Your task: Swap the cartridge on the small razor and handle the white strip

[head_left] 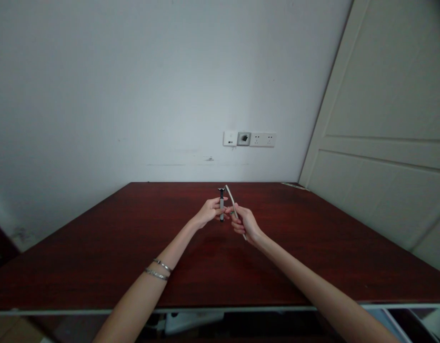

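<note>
My left hand is closed around a small razor, held upright with its grey handle between the fingers and its dark T-shaped head on top. My right hand grips a slim white stick, shaped much like a toothbrush. The stick leans to the left, its upper end beside the razor's head. Whether the two touch, I cannot tell. Both hands are close together above the dark red table. Fingers hide part of each handle.
Behind the table stands a white wall with a row of sockets. A pale panelled door rises along the right side. A flat strip lies at the table's far right corner. Below the front edge, a shelf holds white items.
</note>
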Motion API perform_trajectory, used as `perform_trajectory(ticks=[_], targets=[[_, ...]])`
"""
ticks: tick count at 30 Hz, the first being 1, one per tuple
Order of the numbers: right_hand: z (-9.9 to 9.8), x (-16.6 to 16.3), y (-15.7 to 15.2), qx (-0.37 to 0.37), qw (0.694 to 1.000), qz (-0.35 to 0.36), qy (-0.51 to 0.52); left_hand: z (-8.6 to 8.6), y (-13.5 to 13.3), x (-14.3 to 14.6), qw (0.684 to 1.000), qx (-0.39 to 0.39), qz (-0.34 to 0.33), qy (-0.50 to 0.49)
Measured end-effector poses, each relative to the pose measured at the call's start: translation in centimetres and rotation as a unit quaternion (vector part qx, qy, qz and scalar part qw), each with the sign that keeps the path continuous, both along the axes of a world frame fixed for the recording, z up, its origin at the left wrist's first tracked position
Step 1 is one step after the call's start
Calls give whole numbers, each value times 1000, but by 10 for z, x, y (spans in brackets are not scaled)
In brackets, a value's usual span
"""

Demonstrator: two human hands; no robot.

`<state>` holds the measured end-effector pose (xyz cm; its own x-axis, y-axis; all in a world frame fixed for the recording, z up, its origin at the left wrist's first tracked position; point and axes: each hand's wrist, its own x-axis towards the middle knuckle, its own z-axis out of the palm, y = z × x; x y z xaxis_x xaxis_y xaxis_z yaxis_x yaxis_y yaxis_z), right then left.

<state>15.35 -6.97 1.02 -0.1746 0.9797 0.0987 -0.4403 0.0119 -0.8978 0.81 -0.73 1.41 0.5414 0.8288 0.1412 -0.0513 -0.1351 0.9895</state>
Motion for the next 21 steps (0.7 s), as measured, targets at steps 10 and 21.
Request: perform_trajectory(ticks=[10, 21], targets=[[4, 0, 1, 1, 1000, -22, 15, 0, -1, -2, 999, -4, -33, -2], [7, -12, -5, 16, 999, -23, 15, -1, 2, -3, 999, -20, -36, -23]])
